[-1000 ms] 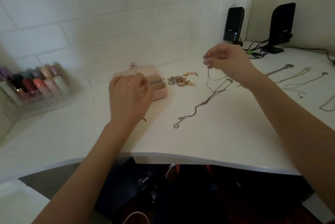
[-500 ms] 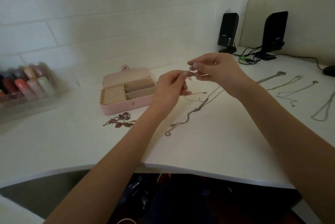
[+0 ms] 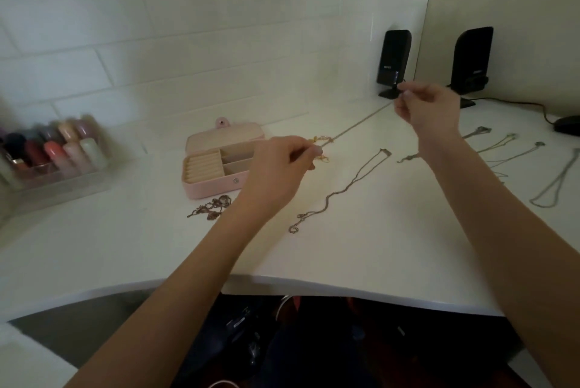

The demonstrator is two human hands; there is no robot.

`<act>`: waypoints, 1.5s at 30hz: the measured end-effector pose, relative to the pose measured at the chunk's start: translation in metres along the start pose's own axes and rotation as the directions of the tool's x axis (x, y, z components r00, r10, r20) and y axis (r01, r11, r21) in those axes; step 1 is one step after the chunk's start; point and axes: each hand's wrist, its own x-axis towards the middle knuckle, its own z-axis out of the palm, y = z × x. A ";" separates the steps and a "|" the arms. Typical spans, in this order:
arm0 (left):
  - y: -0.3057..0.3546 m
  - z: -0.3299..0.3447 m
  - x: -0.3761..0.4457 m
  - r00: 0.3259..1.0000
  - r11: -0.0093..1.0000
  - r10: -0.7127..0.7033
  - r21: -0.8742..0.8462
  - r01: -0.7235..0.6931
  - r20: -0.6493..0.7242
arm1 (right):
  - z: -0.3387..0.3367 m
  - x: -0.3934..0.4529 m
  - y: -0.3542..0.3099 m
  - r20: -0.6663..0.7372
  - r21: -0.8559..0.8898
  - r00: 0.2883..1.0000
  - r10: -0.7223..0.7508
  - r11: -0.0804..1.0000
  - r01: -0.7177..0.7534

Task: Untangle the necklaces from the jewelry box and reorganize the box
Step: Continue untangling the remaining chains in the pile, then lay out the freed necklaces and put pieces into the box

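A thin chain [image 3: 357,127] stretches taut above the desk [image 3: 361,249] between both hands, left hand [image 3: 282,164] and right hand [image 3: 430,108] each pinching an end. It looks light, limp and snag-prone (best held near the clasp); the box [image 3: 216,164] sits open beside the left hand.

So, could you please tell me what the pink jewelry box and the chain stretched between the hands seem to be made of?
Pink rectangular jewelry box: probably faux leather, going by its smooth matte shell and metal snap; pale, fabric-looking lining. Thin stretched chain: likely metal, pale and fine-linked, pinched by the left hand and right hand; the colour is hard to tell.
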 end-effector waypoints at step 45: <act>-0.012 0.003 -0.073 0.816 0.844 -0.098 0.482 -0.235 0.570 | -0.016 -0.058 0.041 0.686 -0.722 0.625 0.373 0.242 0.648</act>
